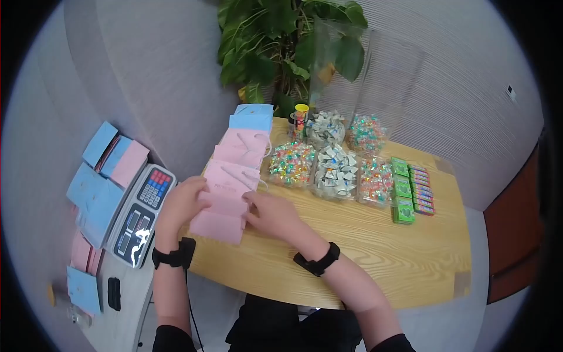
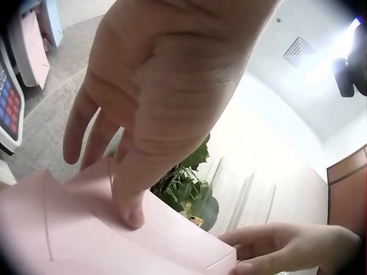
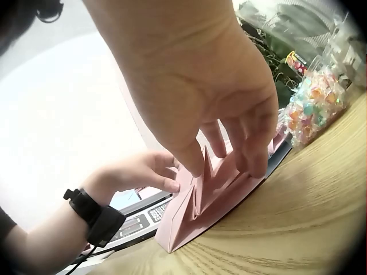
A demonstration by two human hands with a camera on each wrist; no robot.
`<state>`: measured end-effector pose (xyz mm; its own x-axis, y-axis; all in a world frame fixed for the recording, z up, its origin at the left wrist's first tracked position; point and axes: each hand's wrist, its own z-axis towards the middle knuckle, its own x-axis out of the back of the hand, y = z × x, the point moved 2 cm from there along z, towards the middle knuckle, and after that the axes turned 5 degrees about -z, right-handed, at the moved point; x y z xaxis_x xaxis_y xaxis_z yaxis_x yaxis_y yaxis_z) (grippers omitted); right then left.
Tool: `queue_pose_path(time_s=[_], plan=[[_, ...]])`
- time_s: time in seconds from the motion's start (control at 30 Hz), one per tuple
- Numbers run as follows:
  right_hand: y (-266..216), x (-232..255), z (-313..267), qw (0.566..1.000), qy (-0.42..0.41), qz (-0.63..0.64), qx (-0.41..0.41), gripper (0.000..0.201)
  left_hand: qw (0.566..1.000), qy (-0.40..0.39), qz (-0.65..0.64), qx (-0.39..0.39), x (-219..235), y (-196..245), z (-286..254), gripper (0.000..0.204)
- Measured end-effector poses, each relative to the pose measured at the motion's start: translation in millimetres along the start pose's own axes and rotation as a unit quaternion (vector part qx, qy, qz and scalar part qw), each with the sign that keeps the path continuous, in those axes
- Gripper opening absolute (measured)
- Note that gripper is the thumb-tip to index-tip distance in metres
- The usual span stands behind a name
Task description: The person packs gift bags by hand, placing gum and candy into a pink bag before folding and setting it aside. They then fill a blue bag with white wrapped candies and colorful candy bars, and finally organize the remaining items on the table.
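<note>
The nearest pink paper bag (image 1: 217,225) lies at the table's left end, its near end folded, with white cord handles towards the back. My left hand (image 1: 186,202) grips its left edge; in the left wrist view, the thumb of that hand (image 2: 166,86) presses on the pink paper (image 2: 86,240) and its fingers are beyond the edge. At the bag's right edge, my right hand (image 1: 272,214) holds the paper between thumb and fingers. The right wrist view has this hand (image 3: 212,86) over the creased side of the bag (image 3: 183,223). Some fingertips are hidden.
More pink bags (image 1: 241,144) and a blue bag (image 1: 252,120) extend behind. Candy tubs (image 1: 291,164), green boxes (image 1: 403,210) and small colourful packs (image 1: 423,199) stand to the right. A scale (image 1: 141,217) and blue packets (image 1: 97,196) are at the left.
</note>
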<state>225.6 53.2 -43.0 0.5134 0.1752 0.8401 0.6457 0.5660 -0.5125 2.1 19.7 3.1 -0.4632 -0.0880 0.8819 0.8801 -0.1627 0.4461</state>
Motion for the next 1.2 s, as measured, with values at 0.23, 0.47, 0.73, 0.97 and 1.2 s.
queue_pose_path(time_s=[0.23,0.47,0.73,0.97,1.2], plan=[[-3.4,7.2,-3.2,0.995,0.061,0.080,0.018,0.042,0.993,0.107,-0.023,-0.045,24.7,14.1,-10.6,0.028],[7.1,58.1,-28.9,0.961,0.225,0.103,0.121,0.065,0.984,0.166,-0.042,-0.056,34.0,58.2,-11.2,0.029],[56.6,187.5,-93.3,0.936,0.287,0.200,-0.025,0.094,0.944,0.135,-0.207,-0.221,7.8,174.0,39.2,0.021],[104.4,236.2,-130.4,0.932,0.292,0.214,-0.020,0.059,0.924,0.031,-0.264,-0.274,-41.5,230.2,85.5,0.022],[114.6,244.3,-132.9,0.893,0.342,0.283,-0.075,0.048,0.894,0.176,-0.296,-0.288,-87.6,240.9,117.0,0.049]])
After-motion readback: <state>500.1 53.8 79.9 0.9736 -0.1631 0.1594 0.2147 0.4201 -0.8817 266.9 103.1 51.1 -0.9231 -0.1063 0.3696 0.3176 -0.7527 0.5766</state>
